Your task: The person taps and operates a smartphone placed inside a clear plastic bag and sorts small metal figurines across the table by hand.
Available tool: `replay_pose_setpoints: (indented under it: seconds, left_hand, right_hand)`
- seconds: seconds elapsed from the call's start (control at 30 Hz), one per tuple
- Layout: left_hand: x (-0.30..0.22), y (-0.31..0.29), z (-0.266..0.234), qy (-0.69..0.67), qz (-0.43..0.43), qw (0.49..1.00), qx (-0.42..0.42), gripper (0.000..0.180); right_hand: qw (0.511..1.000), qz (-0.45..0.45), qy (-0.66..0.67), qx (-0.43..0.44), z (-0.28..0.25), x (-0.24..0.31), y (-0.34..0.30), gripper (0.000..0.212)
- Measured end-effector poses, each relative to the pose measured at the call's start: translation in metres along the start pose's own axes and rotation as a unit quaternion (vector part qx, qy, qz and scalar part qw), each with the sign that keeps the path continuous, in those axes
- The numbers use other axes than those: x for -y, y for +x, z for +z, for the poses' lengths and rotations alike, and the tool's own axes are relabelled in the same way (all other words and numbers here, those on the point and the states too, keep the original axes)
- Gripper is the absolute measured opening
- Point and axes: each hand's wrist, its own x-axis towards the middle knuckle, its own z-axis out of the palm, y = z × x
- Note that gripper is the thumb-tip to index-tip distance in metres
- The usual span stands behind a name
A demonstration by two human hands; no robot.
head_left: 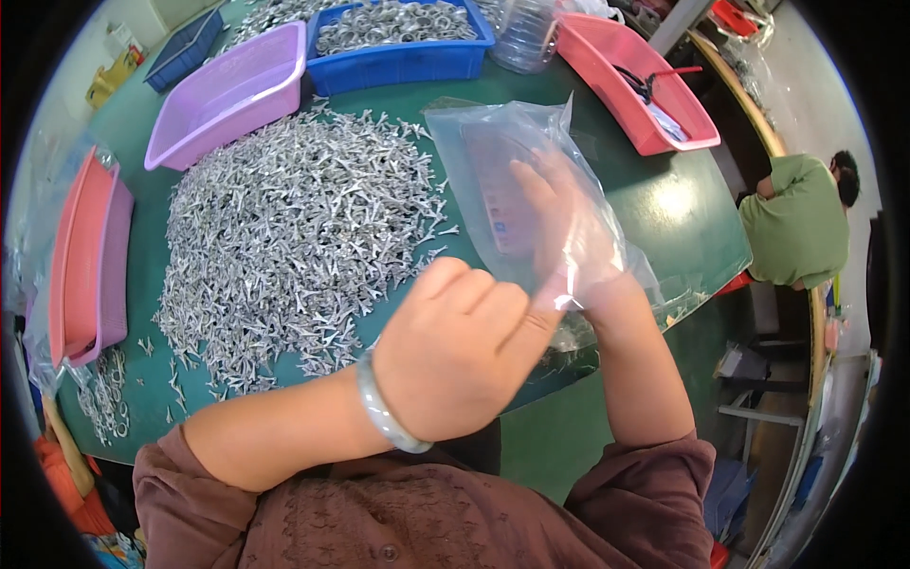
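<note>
A clear plastic bag is spread over the table's right half. My right hand is inside it, fingers stretched out and a little blurred. My left hand, with a pale bangle on its wrist, is closed on the bag's mouth near my right wrist. Through the plastic shows a flat, pinkish rectangular thing, too hazy to name. Left of the bag lies a broad heap of small silvery metal pieces, each forked at the end.
Beyond the heap stand a purple basin and a blue bin of metal rings. A clear plastic jar and a pink basin holding tools are at far right. Stacked basins stand left. A person in green sits right.
</note>
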Motion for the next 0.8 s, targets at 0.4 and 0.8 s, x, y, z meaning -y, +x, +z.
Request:
replay_pose_setpoints:
  seconds: [0.4,0.8]
  left_hand:
    - [0.016,0.016,-0.025,0.048,-0.027,0.998,0.04,0.055]
    - [0.01,0.017,-0.019,0.029,-0.046,0.998,0.026,0.057]
  right_hand:
    - [0.995,0.044,0.066,-0.055,-0.014,0.005,-0.022,0.057]
    - [0.992,0.112,0.041,-0.049,0.028,0.007,-0.025,0.104]
